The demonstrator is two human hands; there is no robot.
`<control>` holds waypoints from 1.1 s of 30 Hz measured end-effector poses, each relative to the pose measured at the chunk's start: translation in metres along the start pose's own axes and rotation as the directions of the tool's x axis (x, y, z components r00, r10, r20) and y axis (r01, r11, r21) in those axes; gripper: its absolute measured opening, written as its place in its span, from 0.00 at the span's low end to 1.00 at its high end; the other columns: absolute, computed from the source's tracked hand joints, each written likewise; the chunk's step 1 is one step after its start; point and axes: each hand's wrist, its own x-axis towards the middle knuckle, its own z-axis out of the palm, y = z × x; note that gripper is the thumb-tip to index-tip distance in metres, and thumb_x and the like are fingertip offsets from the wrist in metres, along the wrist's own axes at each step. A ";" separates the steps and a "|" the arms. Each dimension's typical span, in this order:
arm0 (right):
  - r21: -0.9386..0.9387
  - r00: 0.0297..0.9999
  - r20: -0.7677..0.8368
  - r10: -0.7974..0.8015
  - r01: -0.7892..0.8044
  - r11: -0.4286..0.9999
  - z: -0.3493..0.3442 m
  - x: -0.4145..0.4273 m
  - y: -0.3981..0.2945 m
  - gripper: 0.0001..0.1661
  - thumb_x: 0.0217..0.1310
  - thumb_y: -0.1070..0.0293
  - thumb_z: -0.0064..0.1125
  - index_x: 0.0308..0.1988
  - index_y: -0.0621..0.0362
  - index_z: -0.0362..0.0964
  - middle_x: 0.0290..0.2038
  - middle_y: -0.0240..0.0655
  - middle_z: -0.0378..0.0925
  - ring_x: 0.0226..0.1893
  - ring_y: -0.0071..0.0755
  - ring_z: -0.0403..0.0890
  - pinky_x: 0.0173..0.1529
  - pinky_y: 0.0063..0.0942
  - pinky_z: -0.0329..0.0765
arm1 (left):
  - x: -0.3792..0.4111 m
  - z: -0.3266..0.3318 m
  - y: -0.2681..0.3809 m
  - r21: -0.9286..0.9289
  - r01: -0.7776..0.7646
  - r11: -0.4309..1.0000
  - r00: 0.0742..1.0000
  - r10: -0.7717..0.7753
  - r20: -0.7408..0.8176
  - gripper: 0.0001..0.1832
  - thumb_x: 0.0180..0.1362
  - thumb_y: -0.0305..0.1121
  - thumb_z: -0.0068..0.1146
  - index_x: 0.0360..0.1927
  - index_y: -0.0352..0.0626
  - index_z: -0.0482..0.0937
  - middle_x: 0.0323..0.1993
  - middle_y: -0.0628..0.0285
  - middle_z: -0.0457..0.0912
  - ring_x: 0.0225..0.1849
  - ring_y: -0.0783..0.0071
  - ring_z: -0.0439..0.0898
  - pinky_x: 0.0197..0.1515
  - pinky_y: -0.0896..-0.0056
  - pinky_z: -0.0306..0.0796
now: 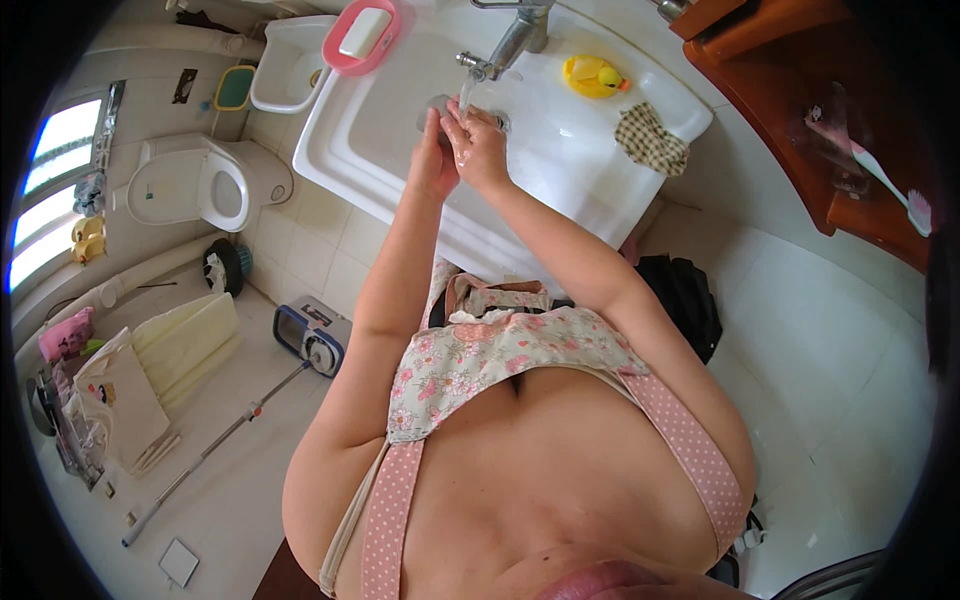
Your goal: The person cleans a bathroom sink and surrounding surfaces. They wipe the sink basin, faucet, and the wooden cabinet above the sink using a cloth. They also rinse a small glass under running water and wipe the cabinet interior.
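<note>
Water runs from the metal faucet (514, 45) onto my right hand (478, 142), which is wet and bent at the fingers. Close against it, my left hand (435, 154) is raised with its palm turned towards the right one. Just beyond the fingertips shows a greyish rounded thing (430, 112), partly hidden; whether a hand holds it I cannot tell. Both hands are over the basin of the white ceramic sink (390, 112). Behind the right hand, the metal drain (501, 120) is partly covered.
A pink soap dish (330, 56) with a white soap bar (365, 34) sits on the sink's left rim. To the right are a yellow rubber duck (589, 76) and a checked cloth (651, 141). A wooden shelf (757, 97) juts in, bearing a toothbrush (885, 172).
</note>
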 end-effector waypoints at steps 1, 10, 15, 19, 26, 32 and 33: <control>-0.077 0.997 -0.018 -0.070 0.068 0.995 0.002 0.003 0.003 0.15 0.60 0.66 0.55 0.45 0.63 0.75 0.46 0.43 0.78 0.47 0.44 0.77 0.49 0.32 0.74 | -0.002 0.001 -0.001 -0.005 0.016 1.000 1.000 -0.016 -0.014 0.26 0.66 0.53 0.38 0.55 0.42 0.69 0.50 0.60 0.74 0.52 0.67 0.73 0.56 0.64 0.68; 0.369 0.929 0.039 0.367 -0.354 0.859 -0.018 0.011 0.008 0.10 0.60 0.70 0.51 0.40 0.62 0.73 0.39 0.40 0.79 0.43 0.33 0.78 0.45 0.28 0.74 | 0.004 0.009 -0.007 -0.128 0.124 0.984 0.955 -0.153 -0.255 0.33 0.64 0.62 0.28 0.54 0.43 0.68 0.48 0.60 0.75 0.52 0.69 0.74 0.57 0.65 0.69; 0.269 0.942 -0.125 0.313 -0.271 0.924 -0.046 0.012 0.006 0.15 0.59 0.72 0.52 0.47 0.62 0.68 0.45 0.39 0.75 0.47 0.30 0.75 0.48 0.27 0.73 | 0.010 0.007 -0.005 -0.312 0.217 0.925 0.944 -0.280 -0.174 0.35 0.64 0.62 0.25 0.54 0.40 0.68 0.47 0.55 0.75 0.47 0.59 0.77 0.50 0.62 0.76; -0.140 0.959 -0.252 -0.133 0.100 0.985 -0.068 0.040 -0.017 0.17 0.58 0.71 0.53 0.48 0.61 0.68 0.49 0.42 0.73 0.47 0.41 0.75 0.50 0.31 0.73 | 0.008 0.006 -0.008 -0.272 0.311 0.910 0.941 -0.336 -0.047 0.33 0.64 0.60 0.30 0.53 0.38 0.68 0.47 0.51 0.74 0.46 0.56 0.77 0.48 0.62 0.78; -0.502 0.784 -0.054 -0.618 0.513 0.696 -0.074 0.109 -0.044 0.20 0.58 0.67 0.52 0.49 0.64 0.70 0.48 0.44 0.74 0.41 0.45 0.73 0.49 0.38 0.67 | 0.008 0.006 -0.010 -0.235 0.373 0.897 0.911 -0.402 -0.090 0.32 0.63 0.55 0.38 0.54 0.34 0.66 0.46 0.46 0.73 0.44 0.55 0.76 0.41 0.66 0.80; -0.533 0.922 0.260 -0.287 0.385 0.753 -0.071 0.116 -0.043 0.20 0.63 0.59 0.44 0.46 0.60 0.74 0.54 0.48 0.71 0.51 0.49 0.71 0.56 0.43 0.63 | 0.003 0.007 -0.009 -0.357 0.440 0.824 0.870 -0.490 -0.056 0.31 0.60 0.54 0.46 0.50 0.32 0.69 0.40 0.46 0.74 0.39 0.57 0.76 0.38 0.70 0.81; -0.578 0.910 0.306 -0.279 0.411 0.705 -0.072 0.116 -0.044 0.21 0.63 0.58 0.42 0.44 0.59 0.75 0.53 0.48 0.71 0.51 0.50 0.71 0.56 0.44 0.63 | 0.004 0.004 -0.009 -0.377 0.462 0.803 0.862 -0.506 -0.021 0.32 0.60 0.55 0.46 0.52 0.32 0.67 0.43 0.44 0.71 0.39 0.58 0.76 0.38 0.70 0.81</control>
